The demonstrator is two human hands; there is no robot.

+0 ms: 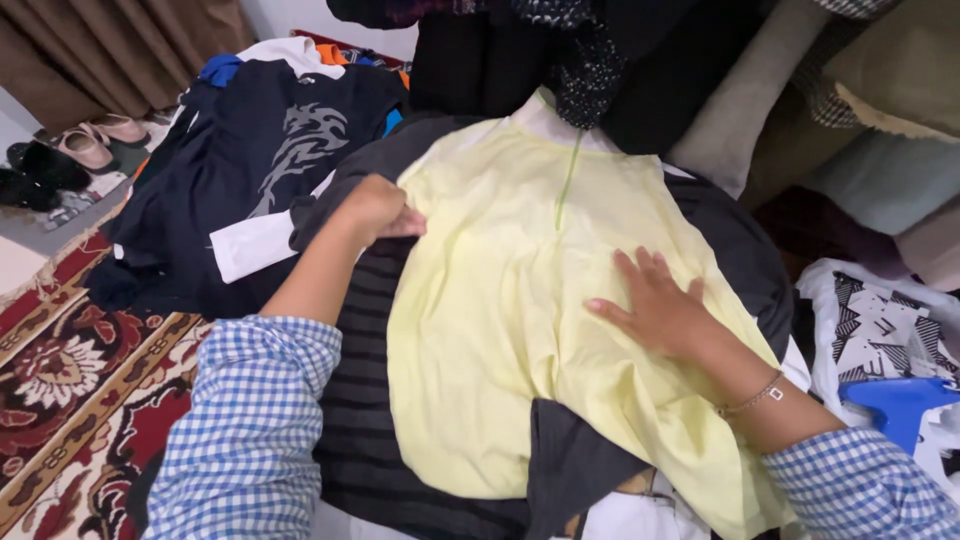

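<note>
On the clothes pile [250,170], left hand [375,208] pinches yellow garment [510,290]; right hand [660,305] spread flat.

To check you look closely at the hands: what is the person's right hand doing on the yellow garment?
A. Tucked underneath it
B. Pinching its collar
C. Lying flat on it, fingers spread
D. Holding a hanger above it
C: the right hand lies palm down with fingers spread on the yellow garment, while the left hand grips its edge at the side.
</note>
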